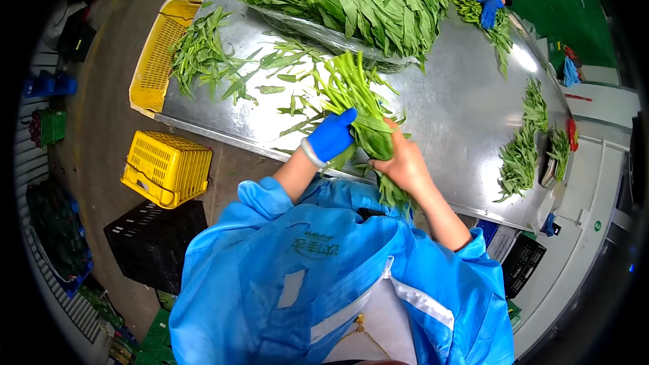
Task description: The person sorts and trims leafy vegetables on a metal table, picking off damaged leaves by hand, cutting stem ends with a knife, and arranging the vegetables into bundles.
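Note:
A bunch of water spinach [353, 88], its pale cut stems toward the far side, is held just over the near edge of the metal table [456, 122]. My left hand [331, 138], in a blue glove, grips the bunch from the left; its fingers are partly hidden behind the greens. Bare and wrapped round the leafy lower part is my right hand [404, 162]. Leaves hang below it against my blue jacket. Loose leaves and stems [294, 105] are scattered on the table just beyond my left hand.
A large heap of greens [351, 0] lies on plastic sheeting. Smaller greens [520, 155] lie at right, near a scale-like device [549, 165]. Yellow crates [165, 169] and a black crate [152, 236] stand left. A co-worker's gloved hand [489, 11] touches greens at far right.

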The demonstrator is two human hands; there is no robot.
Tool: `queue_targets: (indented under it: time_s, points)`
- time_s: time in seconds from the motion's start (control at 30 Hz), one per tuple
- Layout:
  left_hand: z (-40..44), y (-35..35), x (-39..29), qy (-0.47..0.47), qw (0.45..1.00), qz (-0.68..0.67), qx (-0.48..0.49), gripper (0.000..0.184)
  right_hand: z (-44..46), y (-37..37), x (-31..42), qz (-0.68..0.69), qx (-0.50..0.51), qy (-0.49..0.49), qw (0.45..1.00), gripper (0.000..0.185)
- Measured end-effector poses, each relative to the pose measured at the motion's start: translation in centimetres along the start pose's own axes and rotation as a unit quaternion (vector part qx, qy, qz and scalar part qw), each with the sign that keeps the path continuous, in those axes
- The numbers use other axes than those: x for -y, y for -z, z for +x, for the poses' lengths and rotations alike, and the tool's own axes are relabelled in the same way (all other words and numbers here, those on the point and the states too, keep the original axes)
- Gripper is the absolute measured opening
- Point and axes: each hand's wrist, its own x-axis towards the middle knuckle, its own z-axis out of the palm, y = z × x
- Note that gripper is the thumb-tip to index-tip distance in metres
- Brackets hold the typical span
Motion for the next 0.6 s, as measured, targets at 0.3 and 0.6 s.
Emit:
queue_targets:
  time_s: [0.3,0.6]
  points:
    - [-0.5,-4.5,-10.0,0.005,0.982,0.159,-0.102,0.045,0.6,1.5,3.5,-0.086,-0.067,0.226,0.968,0.073]
    - [-2.2,-5.7,-10.0,0.205,0.952,0.228,0.019,0.051,3.6,4.1,6.0,-0.182,-0.213,0.307,0.909,0.057]
